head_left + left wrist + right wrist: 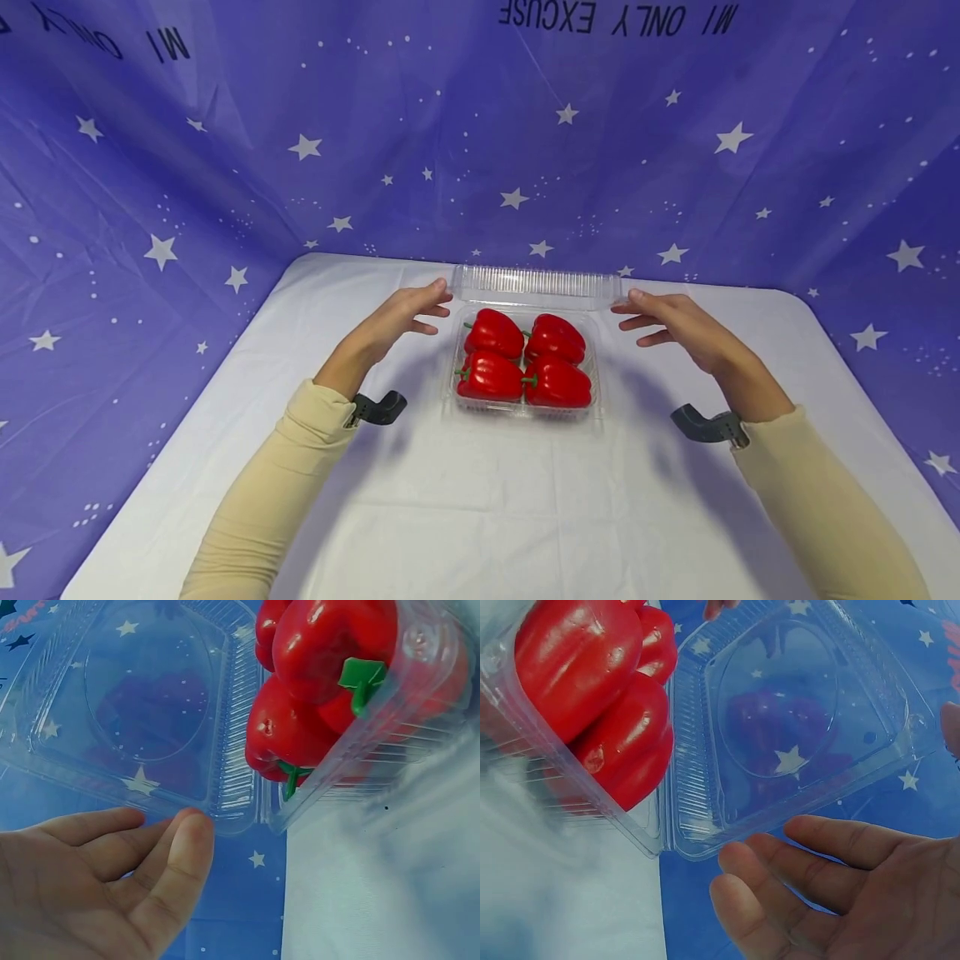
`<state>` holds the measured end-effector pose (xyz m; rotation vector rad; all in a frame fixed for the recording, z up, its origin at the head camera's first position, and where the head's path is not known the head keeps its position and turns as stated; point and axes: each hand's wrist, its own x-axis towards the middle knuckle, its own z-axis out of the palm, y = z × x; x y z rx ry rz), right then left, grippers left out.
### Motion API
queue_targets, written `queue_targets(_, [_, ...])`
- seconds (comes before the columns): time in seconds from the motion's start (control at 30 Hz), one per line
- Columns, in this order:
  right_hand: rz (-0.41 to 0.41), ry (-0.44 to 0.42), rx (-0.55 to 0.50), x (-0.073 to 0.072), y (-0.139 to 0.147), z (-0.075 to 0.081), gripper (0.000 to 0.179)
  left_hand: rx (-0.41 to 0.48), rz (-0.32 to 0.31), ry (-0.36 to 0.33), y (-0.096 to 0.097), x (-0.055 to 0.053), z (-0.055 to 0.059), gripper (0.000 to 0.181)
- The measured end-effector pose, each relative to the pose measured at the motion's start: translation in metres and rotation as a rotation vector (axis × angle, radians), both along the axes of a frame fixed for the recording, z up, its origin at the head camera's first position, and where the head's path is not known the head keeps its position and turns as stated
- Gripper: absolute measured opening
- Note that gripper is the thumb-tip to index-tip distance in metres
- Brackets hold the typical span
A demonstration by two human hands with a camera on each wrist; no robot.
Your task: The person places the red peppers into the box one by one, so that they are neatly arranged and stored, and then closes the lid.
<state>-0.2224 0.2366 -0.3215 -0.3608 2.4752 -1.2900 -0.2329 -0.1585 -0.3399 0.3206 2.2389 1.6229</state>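
Note:
A clear plastic clamshell box (598, 398) sits on the table with several red bell peppers (490, 377) in its base, their green stems (366, 684) showing. Its ribbed lid (536, 287) stands raised along the far side, hinged to the base. My left hand (401, 319) is at the lid's left end, fingers extended; in the left wrist view its fingertips (196, 821) are beside the lid's edge. At the lid's right end is my right hand (686, 329), fingers loosely spread. Whether either hand touches the lid is hard to tell.
A white cloth (480, 517) covers the table. Behind it and at both sides hangs a blue curtain (442, 125) with white stars. A dark wrist mount (381, 407) sticks out below the left hand, and another dark mount (705, 423) below the right.

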Motion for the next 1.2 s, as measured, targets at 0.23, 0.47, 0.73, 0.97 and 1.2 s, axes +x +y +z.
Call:
queue_targets(0.23, [0.015,0.006,0.010,0.007,0.003,-0.007,0.060,0.022,-0.030,0.010,-0.003,0.004,-0.008,0.066])
queue_targets(0.47, [0.061,0.054,-0.010,0.013,0.006,-0.014,0.054,0.019,-0.078,0.057,-0.009,0.009,-0.018,0.062])
queue_targets(0.73, [0.083,0.092,-0.022,0.018,0.009,-0.022,0.051,0.038,-0.105,0.095,-0.012,0.013,-0.026,0.061])
queue_targets(0.97, [0.058,0.089,0.012,0.024,0.009,-0.028,0.054,0.022,-0.101,0.109,-0.015,0.015,-0.036,0.063])
queue_targets(1.2, [0.034,0.180,0.038,0.030,0.010,-0.039,0.051,0.049,-0.112,0.157,-0.016,0.021,-0.047,0.063])
